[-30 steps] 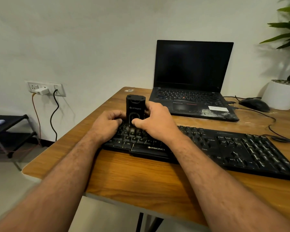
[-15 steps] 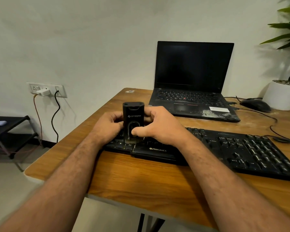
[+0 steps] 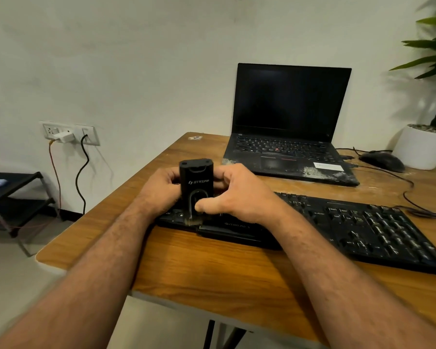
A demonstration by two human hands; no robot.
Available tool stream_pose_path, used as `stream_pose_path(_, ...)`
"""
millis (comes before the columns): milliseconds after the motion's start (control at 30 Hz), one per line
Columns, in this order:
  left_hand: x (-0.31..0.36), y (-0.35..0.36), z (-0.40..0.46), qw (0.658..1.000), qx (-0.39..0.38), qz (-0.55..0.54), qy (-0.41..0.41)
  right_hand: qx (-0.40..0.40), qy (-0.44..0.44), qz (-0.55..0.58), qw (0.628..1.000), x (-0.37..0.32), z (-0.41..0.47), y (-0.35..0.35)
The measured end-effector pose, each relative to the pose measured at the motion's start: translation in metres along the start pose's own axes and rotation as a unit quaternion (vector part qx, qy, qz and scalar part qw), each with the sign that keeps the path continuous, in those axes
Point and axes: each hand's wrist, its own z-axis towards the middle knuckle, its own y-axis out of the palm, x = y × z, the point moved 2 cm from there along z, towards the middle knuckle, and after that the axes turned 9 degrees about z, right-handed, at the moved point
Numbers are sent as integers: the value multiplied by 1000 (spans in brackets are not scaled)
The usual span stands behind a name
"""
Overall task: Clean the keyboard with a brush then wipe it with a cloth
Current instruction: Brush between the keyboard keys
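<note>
A black keyboard point(image 3: 358, 227) lies across the wooden desk point(image 3: 212, 268). Over its left end stands an upright black brush tool point(image 3: 196, 180) with white lettering, its short bristles touching the keys near the front edge. My right hand point(image 3: 239, 195) grips the tool from the right, thumb on its front face. My left hand point(image 3: 159, 190) holds it from the left, fingers curled around its side. Both hands hide the keyboard's left part. No cloth is in view.
An open black laptop point(image 3: 287, 137) with dusty palm rests sits behind the keyboard. A black mouse point(image 3: 383, 161) and cables lie to its right, beside a white plant pot point(image 3: 420, 147). Wall sockets point(image 3: 68, 133) and a low black shelf point(image 3: 13, 195) are left of the desk.
The brush tool and both hands have slid toward the keyboard's front edge, from the upper key rows to the bottom row. The grip is unchanged.
</note>
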Motion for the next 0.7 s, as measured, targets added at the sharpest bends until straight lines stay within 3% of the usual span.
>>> stream_pose_path(67, 2, 0, -2, 1000, 10, 5, 5, -52, 8, -19, 998, -6, -3, -3)
stream_pose_path(333, -7, 0, 5, 1000, -7, -5, -17, -89, 23, -32, 995, -2, -10, -33)
stream_pose_path(533, -5, 2, 6, 999, -3, -18, -29, 6, 4, -7, 1000, 10, -19, -25)
stream_pose_path(700, -4, 2, 2, 999, 7, -23, -33, -65, 50, -13, 997, 3, -28, -51)
